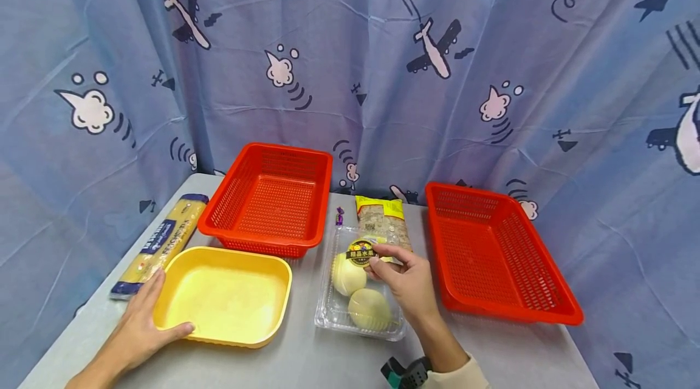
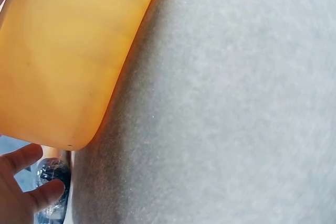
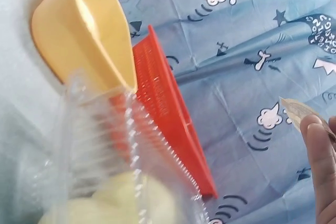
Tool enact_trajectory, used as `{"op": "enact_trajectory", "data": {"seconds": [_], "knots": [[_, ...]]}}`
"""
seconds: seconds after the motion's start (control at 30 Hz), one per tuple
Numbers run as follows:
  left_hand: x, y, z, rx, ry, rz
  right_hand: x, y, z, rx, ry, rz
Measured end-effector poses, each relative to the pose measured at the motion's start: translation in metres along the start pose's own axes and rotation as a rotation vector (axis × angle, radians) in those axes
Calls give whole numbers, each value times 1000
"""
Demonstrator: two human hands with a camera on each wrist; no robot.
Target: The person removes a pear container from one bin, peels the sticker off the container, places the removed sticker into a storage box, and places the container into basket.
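My left hand [image 1: 133,331] grips the near left corner of a yellow plastic basin [image 1: 221,255], thumb over the rim and fingers along the outer left side. In the left wrist view the basin wall [image 2: 63,61] fills the upper left. My right hand [image 1: 407,279] pinches a round black-and-gold label [image 1: 361,253] between thumb and fingers. The right wrist view shows this label [image 3: 298,111] edge-on, apart from the box. Under that hand lies a clear plastic box [image 1: 336,310] holding pale yellow-green round fruits [image 1: 369,309].
Two red perforated baskets [image 1: 273,244] [image 1: 505,310] stand at back left and at right. A pack of noodles [image 1: 161,243] lies left of the basin. Behind the box are a bag with a yellow top [image 1: 385,216] and a purple-wrapped candy [image 1: 339,216]. A patterned curtain [image 1: 350,73] surrounds the table.
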State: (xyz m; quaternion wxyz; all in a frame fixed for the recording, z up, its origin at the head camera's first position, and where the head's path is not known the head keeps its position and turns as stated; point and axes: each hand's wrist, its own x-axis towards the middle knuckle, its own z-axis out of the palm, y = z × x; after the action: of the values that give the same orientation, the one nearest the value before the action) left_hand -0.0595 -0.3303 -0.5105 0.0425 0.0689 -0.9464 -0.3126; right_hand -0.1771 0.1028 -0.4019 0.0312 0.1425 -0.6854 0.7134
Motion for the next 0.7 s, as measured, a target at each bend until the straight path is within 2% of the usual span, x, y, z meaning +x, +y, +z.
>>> {"op": "enact_trajectory", "data": {"seconds": [0.33,0.7], "knots": [[-1,1,0,-1,12,5,2,-16,20,33,-68,-72],[-1,3,0,17,-6,-22,1,-21,56,108,-191,-86]]}}
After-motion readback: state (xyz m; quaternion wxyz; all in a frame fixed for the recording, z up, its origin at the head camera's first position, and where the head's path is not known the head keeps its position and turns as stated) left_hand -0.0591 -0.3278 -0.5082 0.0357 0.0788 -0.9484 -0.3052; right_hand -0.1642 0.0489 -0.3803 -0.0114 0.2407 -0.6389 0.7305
